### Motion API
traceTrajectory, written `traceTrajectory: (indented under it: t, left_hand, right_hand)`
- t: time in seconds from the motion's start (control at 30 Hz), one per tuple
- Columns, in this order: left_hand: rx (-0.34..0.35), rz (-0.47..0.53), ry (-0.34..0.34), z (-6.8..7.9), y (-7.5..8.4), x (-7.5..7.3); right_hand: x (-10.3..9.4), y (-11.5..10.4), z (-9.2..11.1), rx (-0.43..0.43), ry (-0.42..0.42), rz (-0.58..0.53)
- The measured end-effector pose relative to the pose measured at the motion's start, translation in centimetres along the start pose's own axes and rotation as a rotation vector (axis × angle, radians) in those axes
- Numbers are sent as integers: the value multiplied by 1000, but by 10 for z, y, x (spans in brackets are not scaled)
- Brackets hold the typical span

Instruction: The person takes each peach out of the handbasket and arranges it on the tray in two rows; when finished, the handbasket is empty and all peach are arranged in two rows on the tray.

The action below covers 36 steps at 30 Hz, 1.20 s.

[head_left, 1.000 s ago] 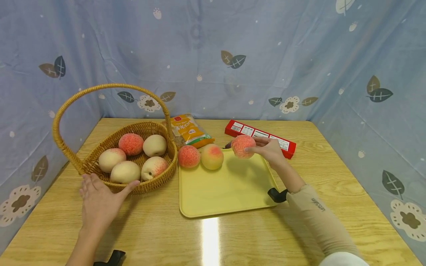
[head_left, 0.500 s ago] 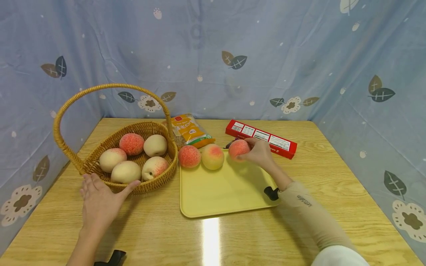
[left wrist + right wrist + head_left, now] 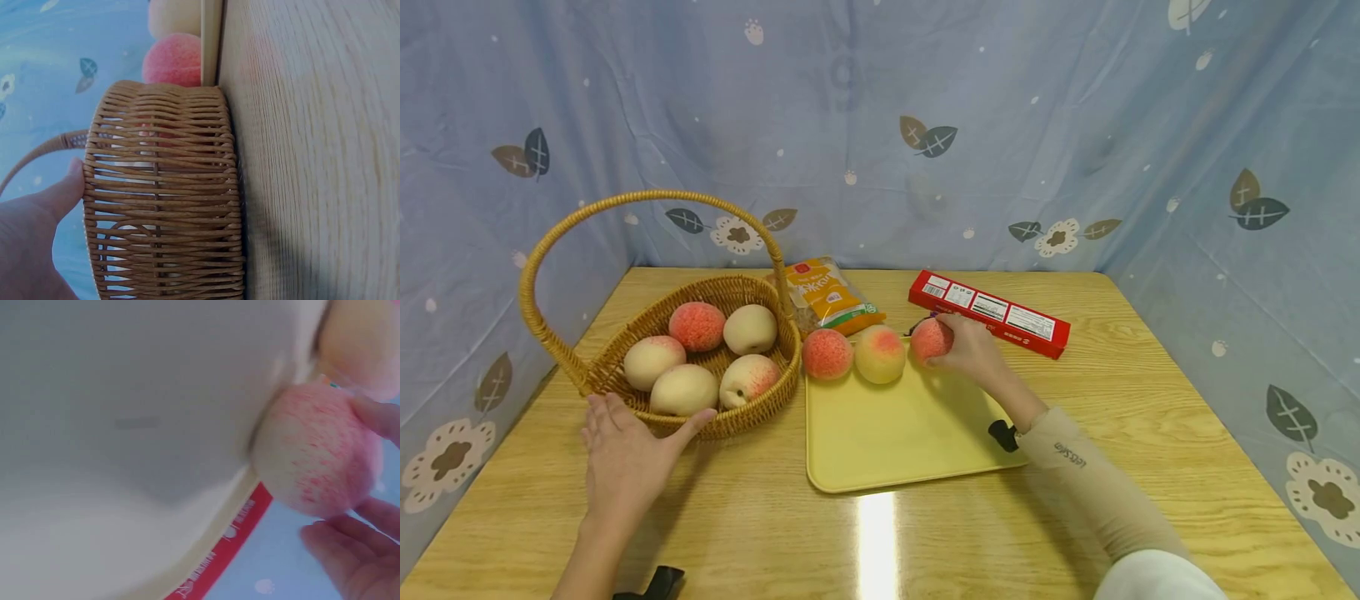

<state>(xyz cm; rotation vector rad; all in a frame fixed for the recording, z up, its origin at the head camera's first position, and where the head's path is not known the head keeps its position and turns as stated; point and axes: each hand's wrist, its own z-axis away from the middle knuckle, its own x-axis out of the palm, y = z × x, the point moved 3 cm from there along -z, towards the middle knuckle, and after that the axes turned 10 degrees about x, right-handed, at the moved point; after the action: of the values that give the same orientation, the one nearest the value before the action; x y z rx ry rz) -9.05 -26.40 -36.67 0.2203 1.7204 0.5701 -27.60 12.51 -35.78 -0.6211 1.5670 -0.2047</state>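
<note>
A pinkish-red peach (image 3: 931, 342) is in my right hand (image 3: 973, 358), held between thumb and fingers at the back edge of the yellow tray (image 3: 895, 442). In the right wrist view this peach (image 3: 315, 450) appears to rest against the tray. Left of it, a yellow peach (image 3: 880, 355) and a red peach (image 3: 827, 355) sit along the same edge. My left hand (image 3: 625, 458) rests on the near rim of the wicker basket (image 3: 752, 417), fingers extended and thumb spread; the left wrist view shows the thumb (image 3: 65, 187) touching the rim. Several peaches (image 3: 683, 389) lie in the basket.
Behind the tray lie an orange snack bag (image 3: 831, 293) and a long red box (image 3: 988, 310). A small dark purple item (image 3: 919, 323) is partly hidden behind the held peach. The basket's tall handle (image 3: 651, 196) arches up at the left. A blue curtain (image 3: 865, 125) encloses the table.
My right hand has moved left and slightly down with the peach, bringing it closer beside the yellow peach at the tray's back edge. The left hand and basket have stayed put.
</note>
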Motion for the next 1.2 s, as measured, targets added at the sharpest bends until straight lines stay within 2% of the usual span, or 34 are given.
traceTrajectory:
  t: [0.17,0.37,0.5,0.83,1.2]
  left_hand:
    - [2,2,7,0,-1,1]
    - [1,6,5,1,-1,1]
    - [1,5,4,1,-1,1]
    - [-2,2,3,1,-1,0]
    - [-1,5,1,1,0,0]
  right_hand:
    - [-4,0,0,-2,-72,-50]
    - [-6,7,-3,78,-189,-89]
    - [-3,9,-6,114,-235,-138]
    - [3,7,-6,141,-199,-205]
    - [5,1,-5,127,-176,-165]
